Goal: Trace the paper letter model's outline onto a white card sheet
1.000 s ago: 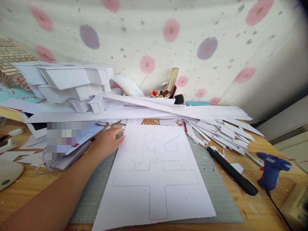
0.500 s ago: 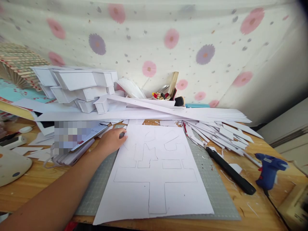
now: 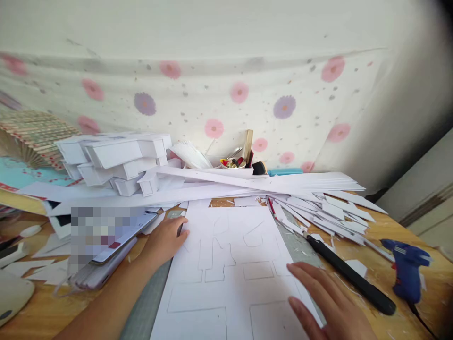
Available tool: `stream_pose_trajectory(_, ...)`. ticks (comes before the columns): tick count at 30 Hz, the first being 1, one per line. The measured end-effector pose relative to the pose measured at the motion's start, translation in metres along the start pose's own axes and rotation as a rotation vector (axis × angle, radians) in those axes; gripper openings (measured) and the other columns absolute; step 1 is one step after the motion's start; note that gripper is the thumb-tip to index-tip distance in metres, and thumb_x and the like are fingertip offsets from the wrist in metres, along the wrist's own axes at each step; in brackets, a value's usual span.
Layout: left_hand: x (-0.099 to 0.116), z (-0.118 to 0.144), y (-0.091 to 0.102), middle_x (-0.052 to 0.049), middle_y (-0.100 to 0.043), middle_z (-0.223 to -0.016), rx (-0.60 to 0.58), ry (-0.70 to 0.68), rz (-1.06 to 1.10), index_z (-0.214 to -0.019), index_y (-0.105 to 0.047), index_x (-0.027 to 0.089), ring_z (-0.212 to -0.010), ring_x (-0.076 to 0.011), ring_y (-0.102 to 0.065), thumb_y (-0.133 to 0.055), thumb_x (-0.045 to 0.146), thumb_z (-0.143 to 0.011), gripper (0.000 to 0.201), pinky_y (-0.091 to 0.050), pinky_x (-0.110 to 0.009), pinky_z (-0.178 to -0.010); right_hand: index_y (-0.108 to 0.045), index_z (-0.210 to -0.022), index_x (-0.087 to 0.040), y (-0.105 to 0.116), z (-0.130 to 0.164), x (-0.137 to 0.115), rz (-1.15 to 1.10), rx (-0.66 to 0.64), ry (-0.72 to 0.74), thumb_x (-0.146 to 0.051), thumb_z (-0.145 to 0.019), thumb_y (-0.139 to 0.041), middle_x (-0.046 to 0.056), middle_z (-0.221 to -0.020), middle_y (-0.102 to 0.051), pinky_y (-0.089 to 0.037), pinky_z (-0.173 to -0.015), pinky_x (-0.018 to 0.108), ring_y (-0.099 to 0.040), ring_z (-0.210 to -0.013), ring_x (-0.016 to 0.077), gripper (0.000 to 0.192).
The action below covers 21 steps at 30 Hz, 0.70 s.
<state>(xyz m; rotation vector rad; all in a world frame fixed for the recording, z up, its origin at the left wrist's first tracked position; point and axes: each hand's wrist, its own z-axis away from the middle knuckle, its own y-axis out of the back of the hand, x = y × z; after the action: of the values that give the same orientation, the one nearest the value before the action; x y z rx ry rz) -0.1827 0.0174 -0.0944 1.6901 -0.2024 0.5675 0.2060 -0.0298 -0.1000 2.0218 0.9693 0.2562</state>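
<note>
White sheet point(image 3: 226, 264) runs off frame, right hand point(image 3: 329, 307) too.

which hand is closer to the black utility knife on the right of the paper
Right. The right hand lies open on the sheet's lower right edge, just left of the black utility knife. The left hand rests at the white sheet's upper left edge, across the paper from it.

A large white paper sheet with pencilled outlines point(image 3: 226, 264) lies on a grey gridded cutting mat point(image 3: 300, 245) on the wooden table point(image 3: 368, 278), with the left hand point(image 3: 166, 241) on its left edge and the right hand point(image 3: 325, 307) on its right edge. Right of the sheet lies a black-handled craft knife point(image 3: 350, 276), and further right a blue glue gun point(image 3: 406, 269). Behind the sheet lie long white paper strips point(image 3: 269, 182), with a stack of white folded card pieces point(image 3: 116, 160) at their left end.
</note>
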Motion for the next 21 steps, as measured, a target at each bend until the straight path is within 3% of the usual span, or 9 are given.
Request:
stream_pose_trajectory(3, 0.0, -0.002, -0.003, -0.006, -0.067, -0.098, 0.019, 0.063, 0.222, -0.092, -0.066, 0.022, -0.09, -0.0266, -0.059, -0.057, 0.04, -0.065, 0.034, -0.043, -0.04, -0.084, -0.069, -0.105, -0.017, -0.016, 0.009, 0.029, 0.322, -0.016, -0.017, -0.046, -0.084, -0.056, 0.011, -0.102, -0.072, -0.061, -0.067, 0.039, -0.07, -0.086, 0.0281, 0.038)
stream_pose_trajectory(6, 0.002, -0.004, -0.007, -0.005, -0.066, -0.089, 0.067, 0.138, 0.518, -0.085, -0.059, 0.019, -0.086, -0.0228, -0.061, -0.061, 0.043, -0.06, 0.035, -0.047, -0.034, -0.08, -0.072, -0.103, -0.018, -0.024, 0.023, 0.038, 0.336, -0.128, -0.039, -0.045, -0.084, -0.055, 0.009, -0.104, -0.072, -0.062, -0.07, 0.037, -0.07, -0.088, 0.0274, 0.037)
stream_pose_trajectory(10, 0.006, 0.0, -0.005, -0.002, -0.063, -0.08, 0.128, 0.278, 0.879, -0.099, -0.05, 0.02, -0.073, -0.0198, -0.063, -0.065, 0.044, -0.061, 0.047, -0.051, -0.031, -0.067, -0.071, -0.107, -0.02, -0.029, 0.027, 0.027, 0.104, -0.157, -0.297, -0.043, -0.085, -0.053, 0.009, -0.109, -0.071, -0.059, -0.081, 0.042, -0.067, -0.098, 0.0278, 0.037)
stream_pose_trajectory(14, 0.007, 0.004, 0.011, -0.006, -0.066, -0.074, 0.02, 0.378, 1.115, -0.097, -0.059, 0.016, -0.06, -0.0228, -0.064, -0.067, 0.038, -0.062, 0.042, -0.052, -0.034, -0.056, -0.069, -0.11, -0.023, -0.034, 0.021, 0.015, -0.262, -0.109, -0.568, -0.045, -0.083, -0.055, 0.009, -0.116, -0.068, -0.055, -0.087, 0.04, -0.063, -0.107, 0.0267, 0.038)
stream_pose_trajectory(18, 0.007, 0.006, 0.029, -0.005, -0.068, -0.073, 0.077, 0.432, 1.217, -0.095, -0.063, 0.015, -0.056, -0.0217, -0.064, -0.067, 0.029, -0.066, 0.032, -0.052, -0.032, -0.052, -0.062, -0.119, -0.023, -0.035, 0.008, 0.009, -0.532, -0.035, -0.713, -0.047, -0.084, -0.053, 0.011, -0.131, -0.057, -0.054, -0.086, 0.037, -0.057, -0.116, 0.0257, 0.043)
stream_pose_trajectory(21, 0.006, 0.005, 0.033, -0.002, -0.068, -0.072, 0.151, 0.444, 1.223, -0.1, -0.063, 0.017, -0.056, -0.0192, -0.063, -0.063, 0.02, -0.068, 0.032, -0.052, -0.028, -0.05, -0.057, -0.127, -0.02, -0.03, -0.003, 0.01, -0.524, -0.127, -0.737, -0.043, -0.081, -0.055, 0.012, -0.132, -0.057, -0.047, -0.096, 0.043, -0.056, -0.116, 0.0268, 0.052)
